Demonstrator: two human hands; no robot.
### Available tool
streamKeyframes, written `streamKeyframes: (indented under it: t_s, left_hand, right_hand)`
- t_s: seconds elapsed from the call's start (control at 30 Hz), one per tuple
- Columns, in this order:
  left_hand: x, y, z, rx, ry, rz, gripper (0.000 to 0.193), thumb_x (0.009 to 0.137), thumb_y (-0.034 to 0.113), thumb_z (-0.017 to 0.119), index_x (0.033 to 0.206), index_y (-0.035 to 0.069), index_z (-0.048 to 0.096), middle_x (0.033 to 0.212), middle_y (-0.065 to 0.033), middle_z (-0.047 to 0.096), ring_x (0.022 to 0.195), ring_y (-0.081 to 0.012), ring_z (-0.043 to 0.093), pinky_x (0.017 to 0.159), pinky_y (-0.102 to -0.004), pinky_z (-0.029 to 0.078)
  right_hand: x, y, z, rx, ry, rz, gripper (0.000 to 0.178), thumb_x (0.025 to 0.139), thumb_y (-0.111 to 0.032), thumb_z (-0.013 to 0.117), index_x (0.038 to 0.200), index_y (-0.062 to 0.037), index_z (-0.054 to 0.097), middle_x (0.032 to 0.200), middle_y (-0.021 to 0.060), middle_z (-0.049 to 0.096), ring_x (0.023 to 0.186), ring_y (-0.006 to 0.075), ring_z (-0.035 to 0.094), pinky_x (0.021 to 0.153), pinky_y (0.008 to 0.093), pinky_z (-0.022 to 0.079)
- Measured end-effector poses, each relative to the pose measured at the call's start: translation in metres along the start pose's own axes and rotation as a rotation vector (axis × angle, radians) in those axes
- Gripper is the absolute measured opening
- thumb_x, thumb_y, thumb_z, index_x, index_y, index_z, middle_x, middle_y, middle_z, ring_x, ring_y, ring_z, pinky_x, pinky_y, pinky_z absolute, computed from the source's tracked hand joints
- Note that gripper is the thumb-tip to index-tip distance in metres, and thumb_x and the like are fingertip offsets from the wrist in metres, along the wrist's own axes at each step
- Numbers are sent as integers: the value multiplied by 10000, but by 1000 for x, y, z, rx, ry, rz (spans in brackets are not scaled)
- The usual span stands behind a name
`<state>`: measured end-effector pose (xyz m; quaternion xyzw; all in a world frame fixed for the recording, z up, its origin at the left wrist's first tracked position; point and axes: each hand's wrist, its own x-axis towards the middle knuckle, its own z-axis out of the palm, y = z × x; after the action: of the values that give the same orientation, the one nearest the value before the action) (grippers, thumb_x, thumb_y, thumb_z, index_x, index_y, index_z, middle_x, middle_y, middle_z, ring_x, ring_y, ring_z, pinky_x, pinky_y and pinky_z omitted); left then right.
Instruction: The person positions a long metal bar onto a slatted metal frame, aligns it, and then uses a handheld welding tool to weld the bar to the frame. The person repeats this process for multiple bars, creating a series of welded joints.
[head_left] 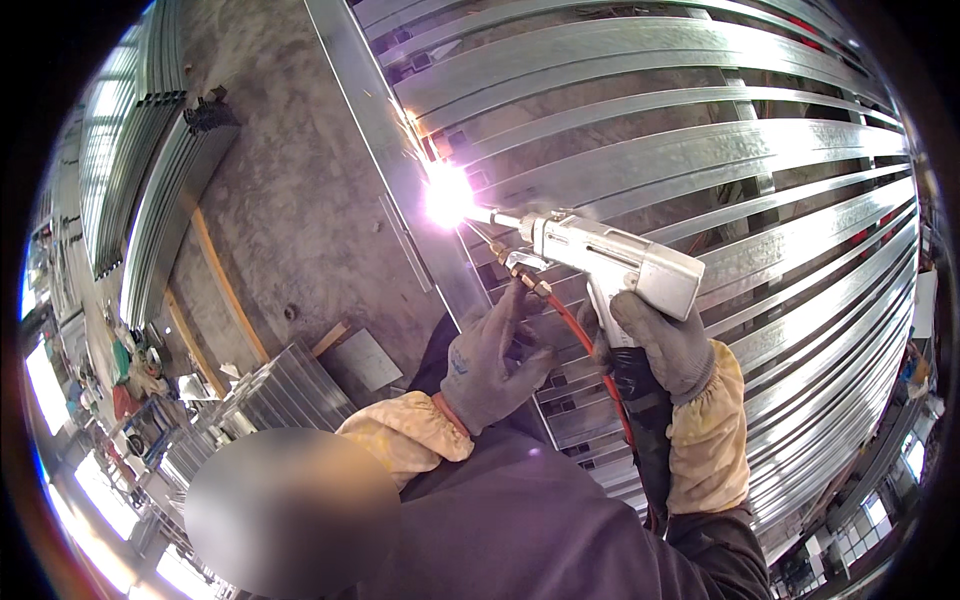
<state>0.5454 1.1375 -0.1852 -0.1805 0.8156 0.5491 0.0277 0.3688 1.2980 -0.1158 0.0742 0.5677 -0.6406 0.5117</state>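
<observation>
My right hand (pixel 665 345), in a grey work glove, is wrapped round the grip of a silver handheld welding gun (pixel 620 262). Its nozzle points left at a white-violet glare on a long metal beam (pixel 385 150), and sparks fly up from there. Under the nozzle runs a thin wire guide with a brass fitting (pixel 527 277), joined to a red hose (pixel 612 390). My left hand (pixel 490 360), gloved too, has its fingertips up against or just below this fitting, thumb spread away. The glare hides the weld spot.
Rows of shiny metal bars (pixel 640 140) meet the beam and stretch right, with gaps between them. Stacked curved-looking metal profiles (pixel 165 220) lie on the floor at far left. Wooden strips (pixel 228 285) and a pale flat plate (pixel 362 358) lie nearer. A black cable sleeve hangs below the gun.
</observation>
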Motion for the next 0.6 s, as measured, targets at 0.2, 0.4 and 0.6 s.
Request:
streamKeyframes:
  t_s: [0.2,0.4,0.6]
  left_hand:
    - [2,4,2,-139,-2,-26,918,806,168,769,1572,-37,307,1284,-106,685,899,-222,696,889,-381,523]
    - [4,5,-1,-98,-32,-27,969,786,155,779,1593,-23,273,1282,-108,682,917,-224,691,900,-386,517]
    - [0,-1,2,-104,-23,11,972,787,129,780,1598,-13,263,1277,-117,681,915,-224,695,858,-388,537]
  right_hand:
    - [1,1,-5,26,-35,17,469,974,-73,699,1394,35,519,1046,103,675,797,142,679,638,309,599]
    - [3,9,-6,41,-8,-7,477,970,-58,702,1399,36,517,1045,102,677,800,136,675,644,301,593]
    - [1,2,-4,16,-54,-32,471,982,-72,692,1402,39,512,1067,106,669,786,142,670,637,309,596]
